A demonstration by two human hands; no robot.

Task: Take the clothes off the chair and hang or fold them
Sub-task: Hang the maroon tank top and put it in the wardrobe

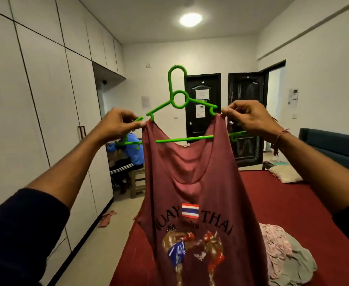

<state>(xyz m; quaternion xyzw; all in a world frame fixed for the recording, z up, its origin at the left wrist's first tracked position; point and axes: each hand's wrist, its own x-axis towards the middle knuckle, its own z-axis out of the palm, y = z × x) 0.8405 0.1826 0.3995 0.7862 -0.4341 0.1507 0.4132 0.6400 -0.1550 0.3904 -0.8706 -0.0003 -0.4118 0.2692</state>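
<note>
A maroon tank top (190, 182) with a flag and two boxers printed on it hangs in front of me on a green plastic hanger (178, 100). My left hand (117, 124) pinches the top's left strap against the hanger's left arm. My right hand (245, 116) pinches the right strap at the hanger's right arm. The hanger is held up in the air, hook uppermost, tilted slightly down to the left. A wooden chair (137, 180) stands farther back on the left with a person in a blue top sitting on it.
A bed with a red sheet (272, 203) lies below and to the right, with a heap of pink and grey clothes (283, 256) and a pillow (286, 174) on it. White wardrobe doors (45, 110) line the left wall. A cloth scrap (107, 218) lies on the floor. Two dark doors (202, 104) stand ahead.
</note>
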